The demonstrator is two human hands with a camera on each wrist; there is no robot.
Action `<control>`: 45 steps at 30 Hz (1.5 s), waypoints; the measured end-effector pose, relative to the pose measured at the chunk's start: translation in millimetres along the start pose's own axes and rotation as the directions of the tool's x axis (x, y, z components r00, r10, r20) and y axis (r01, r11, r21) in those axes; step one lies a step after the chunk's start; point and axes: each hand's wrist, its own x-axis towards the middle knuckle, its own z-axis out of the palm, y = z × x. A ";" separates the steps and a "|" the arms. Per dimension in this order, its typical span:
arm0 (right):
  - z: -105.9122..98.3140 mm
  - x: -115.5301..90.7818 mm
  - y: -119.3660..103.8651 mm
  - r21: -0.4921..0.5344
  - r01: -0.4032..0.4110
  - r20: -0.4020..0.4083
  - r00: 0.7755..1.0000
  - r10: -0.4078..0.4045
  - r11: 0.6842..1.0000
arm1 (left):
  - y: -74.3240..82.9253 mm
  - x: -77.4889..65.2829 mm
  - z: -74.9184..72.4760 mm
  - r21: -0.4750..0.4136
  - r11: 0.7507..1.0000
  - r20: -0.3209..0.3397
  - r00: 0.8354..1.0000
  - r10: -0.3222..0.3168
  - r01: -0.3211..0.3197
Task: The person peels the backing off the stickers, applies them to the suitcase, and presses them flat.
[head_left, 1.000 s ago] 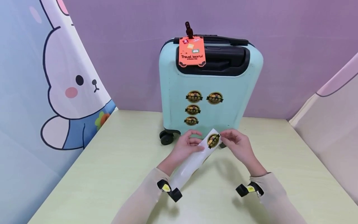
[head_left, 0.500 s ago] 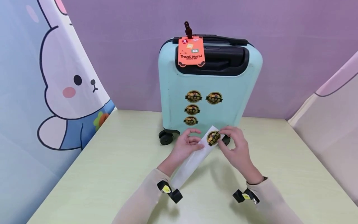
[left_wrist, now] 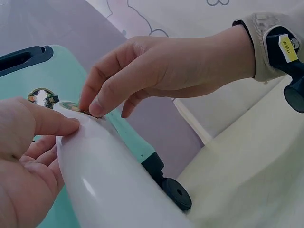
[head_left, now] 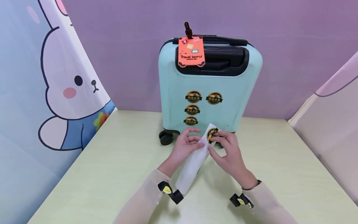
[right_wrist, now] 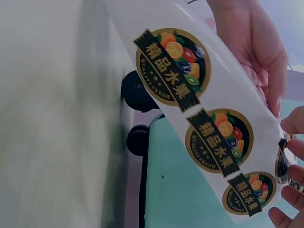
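Observation:
My left hand (head_left: 183, 147) pinches a white strip of stickers (head_left: 192, 166) near its upper end, thumb on the near face. A round black-and-gold fruit sticker (head_left: 211, 134) is at that end. The fingertips of my right hand (head_left: 230, 155) pinch its right part and cover it; how much has lifted cannot be told. On the strip's other face, several round stickers (right_wrist: 219, 140) show in the right wrist view. Behind the hands stands a mint-green suitcase (head_left: 232, 105). Several matching stickers (head_left: 192, 109) are on its front, in a left column with one to the right of the top.
An orange luggage tag (head_left: 191, 51) hangs over the suitcase's black handle recess (head_left: 226, 60). Black wheels (head_left: 166, 137) rest on the pale table (head_left: 134, 161). A purple backdrop (head_left: 120, 56) stands behind, with a rabbit-print cloth (head_left: 67, 99) at the left.
My right hand has moved left and slightly down, from the sticker's right edge to over its face. My left hand keeps its hold; the strip's top end has risen slightly and shifted left.

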 end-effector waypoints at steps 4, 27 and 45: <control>2.3 1.1 -2.7 -0.022 0.023 -0.014 1.000 -0.023 0.999 | -0.3 0.2 0.7 -0.014 1.000 0.005 1.000 0.006 -0.006; 5.9 1.8 -3.9 -0.068 -0.023 -0.025 0.999 0.021 0.997 | -2.6 2.6 1.8 0.052 0.994 0.043 0.995 0.090 -0.092; 6.4 3.3 -3.5 -0.068 -0.004 -0.044 0.999 0.001 0.998 | -5.1 1.6 -1.3 0.082 0.989 0.039 0.992 0.122 -0.125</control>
